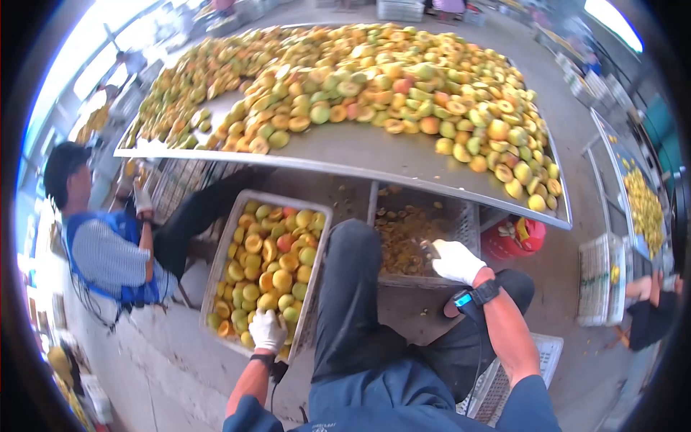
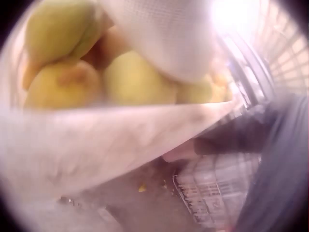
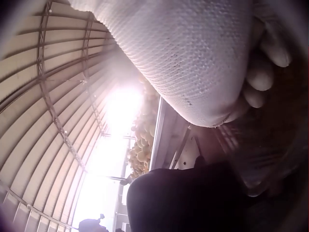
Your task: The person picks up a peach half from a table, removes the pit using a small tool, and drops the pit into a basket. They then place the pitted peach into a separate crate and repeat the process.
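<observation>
My gloved left hand (image 1: 268, 331) reaches down among yellow-green peaches (image 1: 282, 279) in a pale plastic crate (image 1: 222, 277) left of my knee. In the left wrist view the white glove (image 2: 169, 38) lies over the fruit, and its fingertips are hidden. My gloved right hand (image 1: 458, 262) is over a bin (image 1: 464, 216) of brownish scraps (image 1: 409, 241), between my knees. It holds a small dark item (image 1: 430, 249) whose kind I cannot tell. Curled fingers (image 3: 260, 75) show in the right wrist view, with the palm side turned away.
A metal-edged table (image 1: 345, 147) in front bears a big heap of peaches, many halved. A red container (image 1: 512, 237) stands right of the bin. Another person (image 1: 119, 252) sits at the left. A white crate (image 1: 603, 277) and second table (image 1: 612, 165) are at the right.
</observation>
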Tool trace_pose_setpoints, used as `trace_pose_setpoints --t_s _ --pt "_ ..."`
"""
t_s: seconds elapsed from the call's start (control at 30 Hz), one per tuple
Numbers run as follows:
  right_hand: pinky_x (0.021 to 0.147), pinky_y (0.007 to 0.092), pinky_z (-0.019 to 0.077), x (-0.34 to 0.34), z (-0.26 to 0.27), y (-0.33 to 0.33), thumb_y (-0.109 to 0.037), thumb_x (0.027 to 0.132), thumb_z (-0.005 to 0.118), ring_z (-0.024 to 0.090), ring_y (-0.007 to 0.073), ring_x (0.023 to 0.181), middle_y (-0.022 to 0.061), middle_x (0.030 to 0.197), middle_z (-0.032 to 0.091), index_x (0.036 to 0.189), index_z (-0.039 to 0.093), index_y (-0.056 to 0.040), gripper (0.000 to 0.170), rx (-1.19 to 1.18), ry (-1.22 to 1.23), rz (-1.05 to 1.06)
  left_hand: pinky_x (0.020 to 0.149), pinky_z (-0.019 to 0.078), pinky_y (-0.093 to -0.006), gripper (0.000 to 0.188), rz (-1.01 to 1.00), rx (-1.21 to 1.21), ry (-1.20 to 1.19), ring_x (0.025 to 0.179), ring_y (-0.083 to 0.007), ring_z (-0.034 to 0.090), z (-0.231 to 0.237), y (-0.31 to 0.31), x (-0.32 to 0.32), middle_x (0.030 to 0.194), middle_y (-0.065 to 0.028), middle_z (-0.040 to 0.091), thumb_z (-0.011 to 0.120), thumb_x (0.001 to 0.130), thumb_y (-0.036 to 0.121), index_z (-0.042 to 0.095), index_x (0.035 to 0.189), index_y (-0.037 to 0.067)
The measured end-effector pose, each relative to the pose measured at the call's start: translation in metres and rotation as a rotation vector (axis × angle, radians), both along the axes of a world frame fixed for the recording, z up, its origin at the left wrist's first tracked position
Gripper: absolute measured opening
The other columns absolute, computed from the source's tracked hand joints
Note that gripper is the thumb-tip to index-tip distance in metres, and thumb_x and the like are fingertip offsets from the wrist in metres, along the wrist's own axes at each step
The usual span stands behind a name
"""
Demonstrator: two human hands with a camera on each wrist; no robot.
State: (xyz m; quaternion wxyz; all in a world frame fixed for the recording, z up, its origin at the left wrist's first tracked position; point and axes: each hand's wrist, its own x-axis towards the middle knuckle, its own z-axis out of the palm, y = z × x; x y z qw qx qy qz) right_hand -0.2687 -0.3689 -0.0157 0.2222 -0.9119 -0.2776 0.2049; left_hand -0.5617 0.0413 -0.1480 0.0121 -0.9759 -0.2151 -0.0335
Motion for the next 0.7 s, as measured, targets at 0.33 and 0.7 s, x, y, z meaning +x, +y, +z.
trace_pose_setpoints --t_s 0.33,0.7 --pt "0.081 0.0487 0.0525 0.019 0.008 -0.005 -0.015 0.082 0.054 0.067 0.0415 0.093 0.0239 0.098 0.069 0.102 0.066 -0.003 0.026 -0.119 0.095 0.1 0.071 0.0545 -0.0317 0.027 -0.338 -0.739 -0.528 0.078 -0.0216 0.068 0.174 -0.035 0.259 0.088 -0.0088 0.07 0.065 0.091 0.019 0.066 0.113 0.003" --pt "0.079 0.0476 0.0554 0.038 0.04 -0.034 -0.014 0.085 0.057 0.07 0.0383 0.09 0.0204 0.093 0.072 0.097 0.07 -0.0042 0.02 -0.141 0.115 -0.158 0.052 0.0475 -0.0285 0.079 0.242 -1.995 0.136 0.064 -0.0189 0.062 0.19 -0.209 0.549 0.1 -0.0152 0.068 0.039 0.093 0.068 0.053 0.12 -0.005"
